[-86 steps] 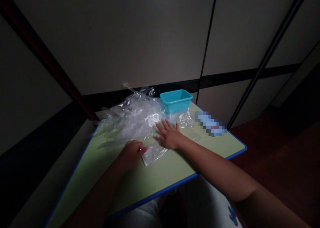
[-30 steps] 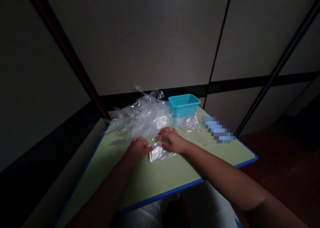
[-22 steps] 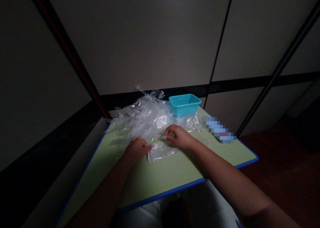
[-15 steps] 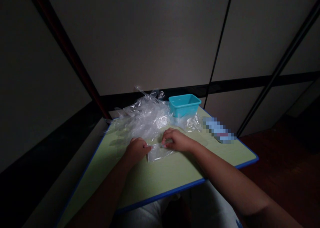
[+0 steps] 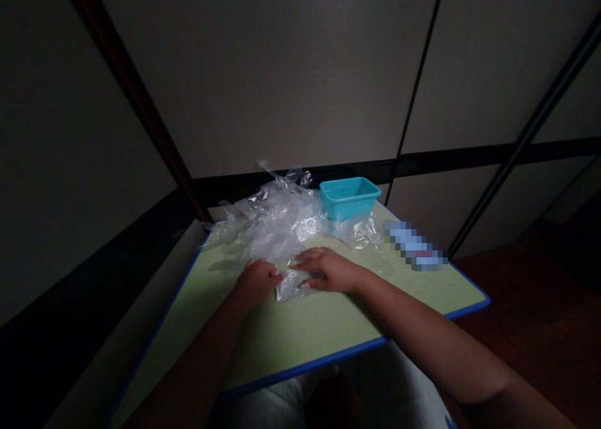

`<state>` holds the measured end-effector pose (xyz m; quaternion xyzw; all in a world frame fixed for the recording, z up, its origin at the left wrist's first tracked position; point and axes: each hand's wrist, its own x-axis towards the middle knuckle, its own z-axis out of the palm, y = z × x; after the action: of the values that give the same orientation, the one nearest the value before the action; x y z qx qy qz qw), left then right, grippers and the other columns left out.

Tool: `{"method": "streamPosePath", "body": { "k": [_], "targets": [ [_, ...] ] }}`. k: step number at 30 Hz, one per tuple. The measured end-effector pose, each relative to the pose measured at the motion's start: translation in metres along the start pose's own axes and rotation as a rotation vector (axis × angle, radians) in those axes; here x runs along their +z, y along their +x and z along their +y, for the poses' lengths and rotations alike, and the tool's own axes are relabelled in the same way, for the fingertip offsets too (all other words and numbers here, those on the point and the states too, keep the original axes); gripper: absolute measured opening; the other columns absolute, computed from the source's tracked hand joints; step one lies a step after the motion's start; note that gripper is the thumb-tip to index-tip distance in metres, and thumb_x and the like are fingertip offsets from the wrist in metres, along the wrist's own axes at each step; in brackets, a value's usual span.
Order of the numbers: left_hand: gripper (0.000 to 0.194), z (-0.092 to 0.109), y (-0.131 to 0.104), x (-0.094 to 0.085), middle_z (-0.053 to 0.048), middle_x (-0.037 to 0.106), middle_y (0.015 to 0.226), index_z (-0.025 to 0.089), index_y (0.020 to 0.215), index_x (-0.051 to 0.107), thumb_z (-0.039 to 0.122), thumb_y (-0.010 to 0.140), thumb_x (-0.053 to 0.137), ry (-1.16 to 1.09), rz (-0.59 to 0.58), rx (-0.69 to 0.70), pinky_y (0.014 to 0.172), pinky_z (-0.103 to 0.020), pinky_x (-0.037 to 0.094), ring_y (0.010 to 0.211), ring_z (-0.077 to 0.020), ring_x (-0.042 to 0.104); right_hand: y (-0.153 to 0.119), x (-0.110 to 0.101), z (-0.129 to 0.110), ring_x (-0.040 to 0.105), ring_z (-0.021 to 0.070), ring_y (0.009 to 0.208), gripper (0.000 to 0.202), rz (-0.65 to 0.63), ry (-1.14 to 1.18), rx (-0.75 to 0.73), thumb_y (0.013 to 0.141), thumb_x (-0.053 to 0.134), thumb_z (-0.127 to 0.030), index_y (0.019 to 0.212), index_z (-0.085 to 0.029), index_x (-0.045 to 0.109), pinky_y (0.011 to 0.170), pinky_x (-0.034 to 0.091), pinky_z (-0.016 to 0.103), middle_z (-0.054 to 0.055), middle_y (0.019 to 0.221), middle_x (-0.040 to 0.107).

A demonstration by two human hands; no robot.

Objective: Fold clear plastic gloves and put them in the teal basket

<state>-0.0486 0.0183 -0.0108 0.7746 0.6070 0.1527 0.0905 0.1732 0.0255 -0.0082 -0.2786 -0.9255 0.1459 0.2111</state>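
Folded clear plastic bag (image 5: 292, 284), glossy, flat on green table (image 5: 300, 335) | left hand (image 5: 256, 282) curled, pinning left edge | right hand (image 5: 328, 271) flat, fingers together, pressing it | crinkled plastic pile (image 5: 272, 225), teal tub (image 5: 350, 198) far.

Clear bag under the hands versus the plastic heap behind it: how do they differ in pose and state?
The small clear bag lies flat and folded on the green table; the plastic heap is crumpled and piled up. The left hand and right hand press the small clear bag, while the plastic heap lies untouched beside the teal tub. Both are transparent film.
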Motion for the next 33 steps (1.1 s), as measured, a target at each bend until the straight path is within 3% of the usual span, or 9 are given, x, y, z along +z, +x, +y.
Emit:
{"method": "streamPosePath", "body": {
  "k": [4, 10, 18, 24, 26, 28, 31, 33],
  "targets": [
    [0.022, -0.001, 0.000, 0.000, -0.002, 0.062, 0.066, 0.019, 0.055, 0.058, 0.034, 0.071, 0.056, -0.005, -0.006, -0.013, 0.074, -0.028, 0.037, 0.072, -0.0181, 0.055, 0.000, 0.005, -0.006, 0.029, 0.0297, 0.133, 0.047, -0.140, -0.063, 0.027, 0.079, 0.065, -0.034, 0.124, -0.024, 0.055, 0.101, 0.020, 0.060, 0.012, 0.143, 0.037],
    [0.023, 0.001, -0.001, -0.003, -0.001, 0.060, 0.063, 0.020, 0.051, 0.056, 0.033, 0.070, 0.057, -0.020, -0.017, -0.019, 0.072, -0.028, 0.037, 0.069, -0.0174, 0.054, 0.000, -0.002, -0.010, 0.023, 0.0308, 0.135, 0.037, -0.186, -0.158, 0.012, 0.079, 0.064, -0.027, 0.116, -0.023, 0.061, 0.100, 0.023, 0.063, 0.010, 0.143, 0.036],
    [0.026, 0.005, -0.001, -0.008, 0.001, 0.055, 0.058, 0.020, 0.049, 0.052, 0.035, 0.069, 0.054, -0.076, -0.006, -0.022, 0.066, -0.026, 0.035, 0.065, -0.0156, 0.051, -0.001, -0.005, -0.007, 0.033, 0.0279, 0.131, 0.023, -0.161, -0.139, -0.005, 0.078, 0.064, -0.021, 0.101, -0.023, 0.068, 0.102, 0.026, 0.056, 0.008, 0.133, 0.050],
    [0.029, 0.002, 0.001, -0.006, 0.004, 0.044, 0.049, 0.020, 0.048, 0.047, 0.040, 0.069, 0.049, -0.140, -0.027, -0.049, 0.053, -0.024, 0.029, 0.055, -0.0130, 0.044, -0.001, -0.012, -0.013, 0.048, 0.0226, 0.120, 0.022, -0.153, -0.019, 0.020, 0.078, 0.062, -0.015, 0.096, -0.026, 0.068, 0.103, 0.016, 0.057, 0.004, 0.115, 0.065],
    [0.029, 0.002, 0.001, -0.006, 0.005, 0.043, 0.048, 0.020, 0.047, 0.046, 0.041, 0.068, 0.048, -0.163, -0.033, -0.055, 0.052, -0.024, 0.028, 0.054, -0.0128, 0.043, -0.002, -0.015, -0.013, 0.051, 0.0217, 0.118, 0.018, -0.126, 0.017, -0.002, 0.078, 0.063, -0.015, 0.090, -0.027, 0.069, 0.104, 0.017, 0.055, 0.001, 0.107, 0.068],
    [0.030, 0.002, 0.000, -0.006, 0.005, 0.041, 0.047, 0.020, 0.047, 0.044, 0.042, 0.067, 0.048, -0.182, -0.033, -0.063, 0.051, -0.024, 0.027, 0.053, -0.0126, 0.042, -0.003, -0.015, -0.012, 0.055, 0.0208, 0.112, 0.014, -0.092, 0.046, -0.037, 0.076, 0.065, -0.015, 0.084, -0.025, 0.070, 0.102, 0.026, 0.047, 0.001, 0.103, 0.069],
    [0.031, 0.003, 0.000, -0.007, 0.005, 0.040, 0.046, 0.020, 0.046, 0.043, 0.043, 0.066, 0.048, -0.203, -0.031, -0.072, 0.051, -0.024, 0.027, 0.053, -0.0126, 0.041, -0.003, -0.012, -0.008, 0.061, 0.0175, 0.097, 0.010, -0.063, 0.101, -0.107, 0.076, 0.065, -0.015, 0.079, -0.021, 0.071, 0.088, 0.041, 0.031, 0.004, 0.101, 0.068],
    [0.031, 0.003, 0.001, -0.007, 0.005, 0.040, 0.046, 0.021, 0.045, 0.042, 0.044, 0.066, 0.048, -0.215, -0.031, -0.079, 0.051, -0.024, 0.027, 0.052, -0.0126, 0.040, -0.002, -0.010, -0.007, 0.063, 0.0154, 0.088, 0.009, -0.066, 0.132, -0.136, 0.077, 0.064, -0.015, 0.079, -0.020, 0.071, 0.079, 0.044, 0.026, 0.005, 0.099, 0.068]
  ]
}}
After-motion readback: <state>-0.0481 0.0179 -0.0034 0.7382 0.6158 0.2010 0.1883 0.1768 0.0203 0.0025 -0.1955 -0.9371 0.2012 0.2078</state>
